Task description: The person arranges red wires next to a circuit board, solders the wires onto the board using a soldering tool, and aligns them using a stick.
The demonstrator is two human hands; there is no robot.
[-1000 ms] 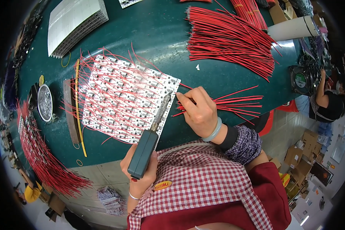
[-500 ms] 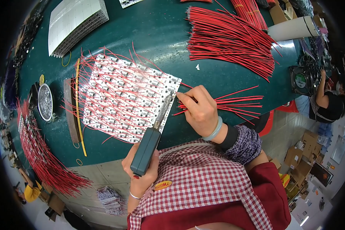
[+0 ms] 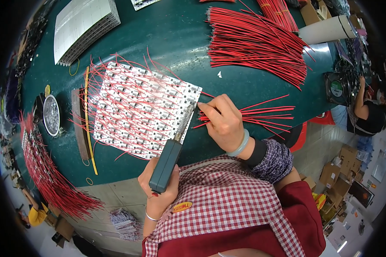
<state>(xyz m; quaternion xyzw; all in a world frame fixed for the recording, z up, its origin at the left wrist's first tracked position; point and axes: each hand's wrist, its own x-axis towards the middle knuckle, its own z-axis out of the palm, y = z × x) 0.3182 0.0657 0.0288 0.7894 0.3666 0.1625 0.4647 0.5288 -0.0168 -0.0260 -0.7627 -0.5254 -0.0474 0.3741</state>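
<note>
My left hand is closed round the dark green handle of a soldering iron. Its metal shaft slants up over the right side of a white circuit board panel, with the tip near the panel's right edge. Small parts and many thin red wires cover the panel. My right hand pinches at that same edge, beside the iron's tip; a red wire appears to be in the pinch, mostly hidden by the fingers. Under and beyond this hand, several loose red wires fan out on the green table.
A big pile of red wires lies far right, near a white cylinder. Stacked white panels stand far left. A metal bowl, a brown bar and wired boards are at left. A black fan sits right.
The soldering iron and my left hand have shifted slightly to the right. My right hand stays in nearly the same place at the panel's edge.
</note>
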